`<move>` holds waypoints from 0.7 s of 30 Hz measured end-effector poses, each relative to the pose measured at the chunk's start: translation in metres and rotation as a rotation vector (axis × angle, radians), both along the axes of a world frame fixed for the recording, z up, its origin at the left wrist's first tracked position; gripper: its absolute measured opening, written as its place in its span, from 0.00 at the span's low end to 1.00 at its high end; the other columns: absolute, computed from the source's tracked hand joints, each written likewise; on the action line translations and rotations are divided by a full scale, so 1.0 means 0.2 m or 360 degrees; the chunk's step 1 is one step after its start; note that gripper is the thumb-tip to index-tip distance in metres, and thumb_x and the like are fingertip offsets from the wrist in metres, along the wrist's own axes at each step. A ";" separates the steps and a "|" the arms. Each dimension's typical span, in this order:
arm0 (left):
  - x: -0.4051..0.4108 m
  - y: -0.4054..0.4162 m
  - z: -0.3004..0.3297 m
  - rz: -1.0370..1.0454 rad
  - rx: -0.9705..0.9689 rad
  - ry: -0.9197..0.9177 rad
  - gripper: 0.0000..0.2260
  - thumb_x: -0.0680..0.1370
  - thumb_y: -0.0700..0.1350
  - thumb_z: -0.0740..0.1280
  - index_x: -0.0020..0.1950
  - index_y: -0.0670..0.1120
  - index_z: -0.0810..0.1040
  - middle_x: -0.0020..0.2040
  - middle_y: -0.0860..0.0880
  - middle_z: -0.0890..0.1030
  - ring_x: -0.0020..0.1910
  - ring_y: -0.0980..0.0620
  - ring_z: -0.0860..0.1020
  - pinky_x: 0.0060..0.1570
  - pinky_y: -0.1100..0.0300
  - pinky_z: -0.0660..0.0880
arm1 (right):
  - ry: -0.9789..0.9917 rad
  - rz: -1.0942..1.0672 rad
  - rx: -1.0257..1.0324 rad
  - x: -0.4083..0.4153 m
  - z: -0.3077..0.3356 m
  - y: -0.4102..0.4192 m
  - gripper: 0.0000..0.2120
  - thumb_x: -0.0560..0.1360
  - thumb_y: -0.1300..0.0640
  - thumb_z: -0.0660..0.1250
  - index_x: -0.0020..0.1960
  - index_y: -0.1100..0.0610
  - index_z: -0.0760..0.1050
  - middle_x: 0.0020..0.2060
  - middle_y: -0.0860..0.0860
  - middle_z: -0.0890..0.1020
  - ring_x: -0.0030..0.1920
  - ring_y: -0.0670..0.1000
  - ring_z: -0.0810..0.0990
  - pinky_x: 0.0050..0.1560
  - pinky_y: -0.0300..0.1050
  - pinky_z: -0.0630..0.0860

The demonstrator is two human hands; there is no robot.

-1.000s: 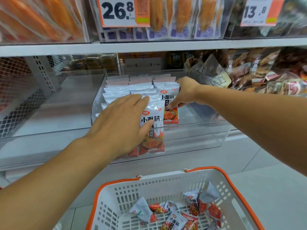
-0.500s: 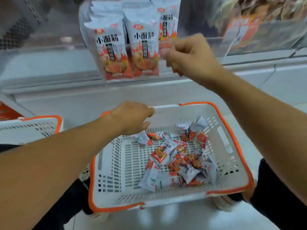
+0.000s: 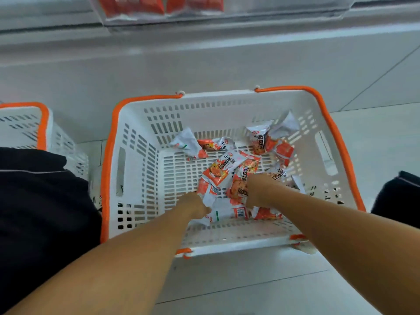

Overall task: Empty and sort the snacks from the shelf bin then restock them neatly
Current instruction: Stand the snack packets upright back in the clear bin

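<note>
Both hands were down in the basket [image 3: 136, 169]: left hand [image 3: 195, 205] gripped a packet [image 3: 210, 196] by its edge, right hand [image 3: 259, 189] curled onto the packets [image 3: 238, 176] mid-pile, exact hold hidden. Best to grab flat, same-facing packs w/o crushing, a few at a time. Beyond the basket, the shelf bin [image 3: 227, 17] already held upright packs.

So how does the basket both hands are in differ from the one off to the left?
The middle basket lies fully in view and holds scattered snack packets; the left basket is cut off by the frame edge and partly hidden behind a dark trouser leg, its contents unseen. The left hand and right hand reach into the middle one only. Both are white slotted plastic with orange rims.
</note>
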State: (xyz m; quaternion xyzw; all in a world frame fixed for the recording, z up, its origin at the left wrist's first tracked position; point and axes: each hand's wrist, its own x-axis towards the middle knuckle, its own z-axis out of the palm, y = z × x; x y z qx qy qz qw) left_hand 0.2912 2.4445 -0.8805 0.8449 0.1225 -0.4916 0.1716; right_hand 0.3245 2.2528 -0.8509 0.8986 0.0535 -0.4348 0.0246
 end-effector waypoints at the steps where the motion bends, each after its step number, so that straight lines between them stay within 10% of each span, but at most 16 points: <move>1: 0.00 0.00 -0.04 0.0062 0.0014 -0.0023 0.28 0.77 0.56 0.70 0.68 0.38 0.72 0.63 0.41 0.78 0.60 0.44 0.77 0.55 0.56 0.74 | 0.0023 0.0009 0.0021 0.02 0.00 0.03 0.10 0.72 0.56 0.73 0.44 0.59 0.73 0.36 0.52 0.75 0.37 0.51 0.76 0.35 0.43 0.76; 5: 0.06 0.01 -0.02 0.0318 -0.0190 0.0016 0.18 0.74 0.49 0.75 0.58 0.42 0.77 0.48 0.46 0.80 0.39 0.51 0.78 0.32 0.63 0.75 | 0.0227 -0.0117 0.0146 0.05 0.00 0.06 0.07 0.72 0.59 0.71 0.44 0.60 0.74 0.35 0.52 0.74 0.33 0.50 0.75 0.30 0.41 0.72; 9: 0.13 0.05 0.14 0.0446 -0.0284 0.0055 0.12 0.74 0.42 0.76 0.51 0.39 0.77 0.37 0.45 0.83 0.32 0.49 0.78 0.30 0.60 0.74 | 0.0070 -0.0387 0.0303 0.11 0.11 0.05 0.11 0.70 0.61 0.76 0.48 0.61 0.77 0.37 0.53 0.77 0.30 0.49 0.75 0.26 0.39 0.73; 13: 0.18 0.05 0.42 0.0563 -0.0583 0.0026 0.32 0.73 0.38 0.77 0.73 0.34 0.66 0.63 0.40 0.77 0.40 0.47 0.81 0.24 0.63 0.75 | -0.0594 -0.0239 0.0373 0.17 0.33 0.05 0.13 0.70 0.66 0.72 0.52 0.59 0.75 0.47 0.55 0.80 0.45 0.54 0.79 0.47 0.48 0.81; 21: 0.33 -0.02 1.17 0.0963 -0.1223 -0.0267 0.15 0.74 0.38 0.75 0.60 0.40 0.80 0.51 0.45 0.86 0.45 0.53 0.86 0.41 0.63 0.81 | -0.0932 0.0247 0.0872 0.32 1.12 0.10 0.14 0.69 0.61 0.75 0.53 0.53 0.85 0.48 0.49 0.86 0.48 0.51 0.82 0.47 0.44 0.76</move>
